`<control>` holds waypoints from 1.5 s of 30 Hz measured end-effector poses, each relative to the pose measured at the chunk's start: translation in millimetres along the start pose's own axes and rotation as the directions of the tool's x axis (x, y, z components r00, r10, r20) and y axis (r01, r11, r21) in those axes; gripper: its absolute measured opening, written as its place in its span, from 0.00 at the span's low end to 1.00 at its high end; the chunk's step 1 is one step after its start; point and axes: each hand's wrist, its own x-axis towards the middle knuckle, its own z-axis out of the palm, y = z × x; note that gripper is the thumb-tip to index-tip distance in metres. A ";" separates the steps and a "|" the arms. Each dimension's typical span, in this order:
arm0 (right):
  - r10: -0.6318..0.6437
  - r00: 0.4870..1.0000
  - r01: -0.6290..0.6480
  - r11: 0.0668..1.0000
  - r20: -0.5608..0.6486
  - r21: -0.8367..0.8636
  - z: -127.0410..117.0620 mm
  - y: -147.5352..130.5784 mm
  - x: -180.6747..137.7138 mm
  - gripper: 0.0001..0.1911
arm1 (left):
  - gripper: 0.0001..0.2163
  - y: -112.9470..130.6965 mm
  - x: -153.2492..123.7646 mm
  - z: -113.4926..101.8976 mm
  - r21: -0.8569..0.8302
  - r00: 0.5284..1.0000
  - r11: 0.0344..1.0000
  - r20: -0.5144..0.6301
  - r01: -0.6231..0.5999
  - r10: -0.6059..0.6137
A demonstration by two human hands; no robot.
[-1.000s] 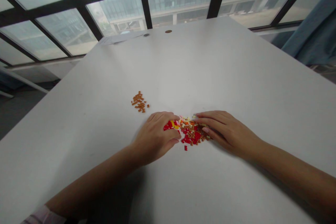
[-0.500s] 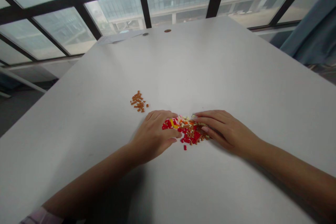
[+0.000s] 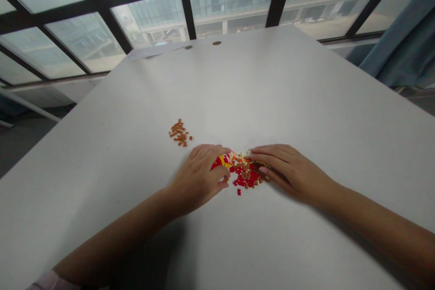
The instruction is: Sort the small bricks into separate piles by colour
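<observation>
A mixed pile of tiny bricks, red, yellow, orange, brown and cream, lies on the white table between my hands. My left hand rests on the pile's left edge. Its fingers are curled and its thumb is pressed toward the fingertips in a pinch, and what it holds is too small to name. My right hand lies on the pile's right side with fingers stretched out flat, touching the bricks. A single red brick sits just in front of the pile.
A small heap of brown bricks sits apart, to the left and beyond my left hand. A sheet of paper and two small round discs lie near the far table edge. Windows run behind; a blue curtain hangs at right.
My left hand's fingers and thumb have drawn in closer together at the pile's left edge. My right hand has hardly moved.
</observation>
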 end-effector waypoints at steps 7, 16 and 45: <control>-0.017 0.999 0.018 1.000 0.030 -0.025 1.5 -0.7 -1.9 0.16 | 0.03 -0.4 -1.8 0.7 0.006 1.000 1.000 -0.005 0.006 -0.006; -0.004 0.999 0.006 0.999 0.054 -0.043 3.3 -0.1 -4.3 0.18 | 0.02 -11.1 -1.7 -7.9 0.067 0.997 0.996 -0.061 0.060 -0.055; -0.161 0.987 0.161 0.987 -0.001 0.024 -6.9 -12.3 1.7 0.15 | 0.14 -29.9 -12.7 -23.4 -0.149 0.979 0.975 0.146 0.162 -0.141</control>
